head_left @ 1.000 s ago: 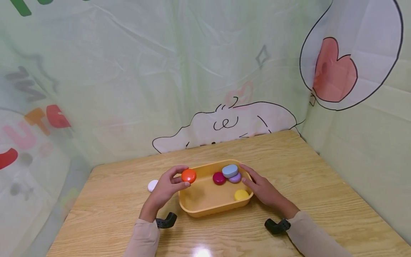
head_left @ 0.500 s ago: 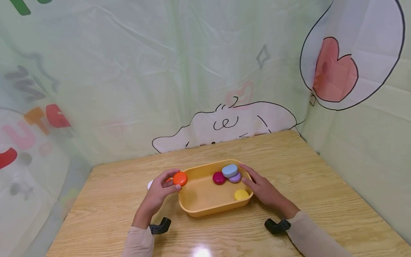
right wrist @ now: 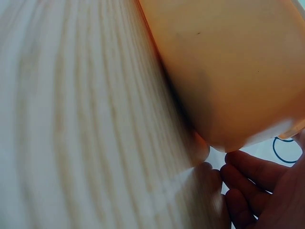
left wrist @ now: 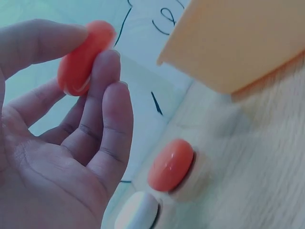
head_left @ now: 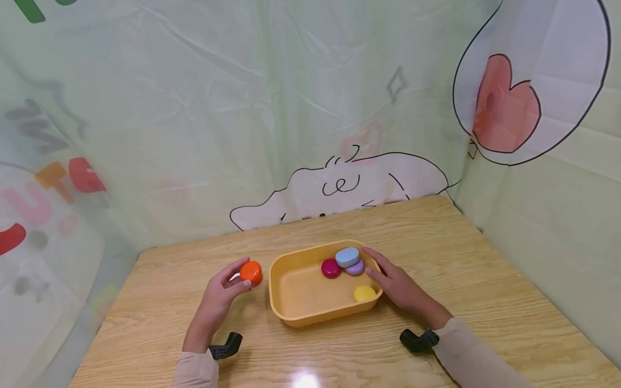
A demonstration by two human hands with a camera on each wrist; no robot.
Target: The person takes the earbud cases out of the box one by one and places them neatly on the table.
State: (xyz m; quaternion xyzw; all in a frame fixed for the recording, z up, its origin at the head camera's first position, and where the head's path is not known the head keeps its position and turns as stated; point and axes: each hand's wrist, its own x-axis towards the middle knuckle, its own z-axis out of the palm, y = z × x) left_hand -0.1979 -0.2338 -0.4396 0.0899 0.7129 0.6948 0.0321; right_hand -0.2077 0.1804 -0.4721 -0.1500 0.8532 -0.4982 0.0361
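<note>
Orange disc (head_left: 250,273) moved left of tray (head_left: 310,295) | left hand (head_left: 216,295): fingertip pinch

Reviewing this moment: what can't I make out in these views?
Head: part of the purple piece, under the blue piece.
Head: most of the white piece, behind the left hand.
Left wrist: much of the tray, cut off by frame edges.
Right wrist: the tray's contents, hidden by its wall.

A head camera looks forward and down. Close in, both wrist views share the orange tray (head_left: 310,293).
</note>
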